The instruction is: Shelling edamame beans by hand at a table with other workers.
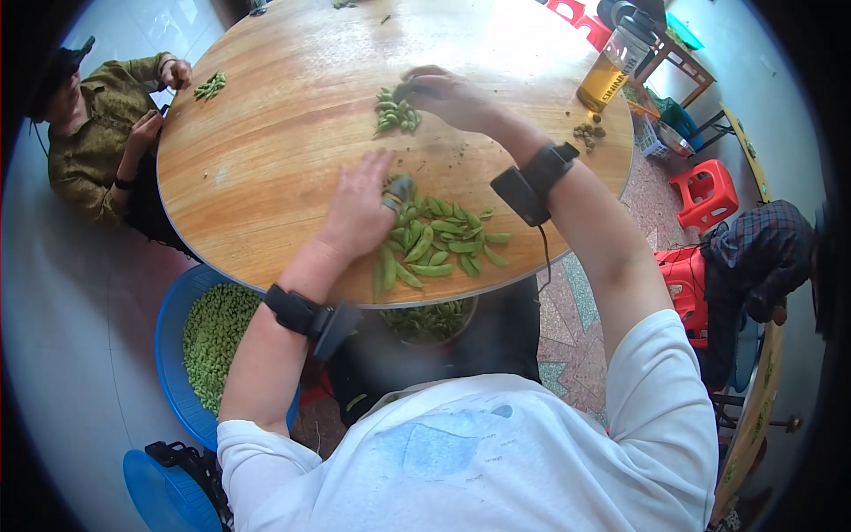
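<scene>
On the round wooden table, my left hand (357, 208) lies with its fingers stretched out, a grey covering on its thumb. It touches the left edge of a spread pile of green soybean pods (448, 238) near the table's front edge. My right hand (448, 97) reaches farther out, to a smaller cluster of green pods (395, 117). Its fingers are extended and somewhat blurred beside that cluster, with a dark covering at the thumb. No pod shows clearly in either hand.
A bottle of amber liquid (613, 75) stands at the table's right, near small brown bits (589, 133). Below left is a blue basket (168, 355) of shelled beans; a bowl (470, 321) of pods sits under the front edge. Other people sit left and right, near red stools (706, 191).
</scene>
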{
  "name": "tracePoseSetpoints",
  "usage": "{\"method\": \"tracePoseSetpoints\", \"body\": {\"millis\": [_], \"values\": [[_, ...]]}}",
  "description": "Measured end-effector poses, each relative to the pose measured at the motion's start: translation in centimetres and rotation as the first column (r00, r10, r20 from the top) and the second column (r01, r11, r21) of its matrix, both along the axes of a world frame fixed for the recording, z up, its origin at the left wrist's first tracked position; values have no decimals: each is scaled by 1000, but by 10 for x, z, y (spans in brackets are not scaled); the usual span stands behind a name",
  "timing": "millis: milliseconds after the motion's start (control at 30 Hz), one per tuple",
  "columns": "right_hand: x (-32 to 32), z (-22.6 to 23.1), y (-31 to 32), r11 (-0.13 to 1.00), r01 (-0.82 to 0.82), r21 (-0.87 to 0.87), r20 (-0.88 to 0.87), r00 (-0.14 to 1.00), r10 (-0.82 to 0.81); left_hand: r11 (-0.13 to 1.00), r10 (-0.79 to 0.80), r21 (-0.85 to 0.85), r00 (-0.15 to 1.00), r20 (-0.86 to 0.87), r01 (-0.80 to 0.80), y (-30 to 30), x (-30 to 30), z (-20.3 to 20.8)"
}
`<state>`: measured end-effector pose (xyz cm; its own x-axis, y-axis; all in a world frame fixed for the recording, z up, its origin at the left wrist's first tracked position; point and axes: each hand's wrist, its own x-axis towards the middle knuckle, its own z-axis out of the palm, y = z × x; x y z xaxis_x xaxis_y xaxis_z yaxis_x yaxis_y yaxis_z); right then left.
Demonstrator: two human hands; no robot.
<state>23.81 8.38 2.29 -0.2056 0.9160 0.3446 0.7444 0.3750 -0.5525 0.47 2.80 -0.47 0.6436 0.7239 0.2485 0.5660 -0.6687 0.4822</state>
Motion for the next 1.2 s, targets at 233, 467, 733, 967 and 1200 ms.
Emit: {"method": "tracePoseSetpoints", "body": {"millis": [233, 467, 733, 967, 1200], "values": [[19, -7, -27, 979, 202, -29, 36, 979, -201, 882, -466, -55, 883, 52, 469, -75, 18, 15], [6, -5, -3, 988, 139, -63, 325, 939, -111, 727, -597, -135, 716, 361, 674, -104, 8, 39], [-20, -12, -16, 975, 209, 77, 173, 960, -219, 683, 526, -670, 442, 727, 290, -43, 5, 5], [-67, 22, -92, 865, -166, -474, -564, 812, -153, 588, 621, -660, 261, 739, 468, -25, 1, -8], [-72, 4, -95, 871, -258, -419, -569, 822, -31, 577, 706, -659, 111, 700, 483, -23, -2, -9]]}}
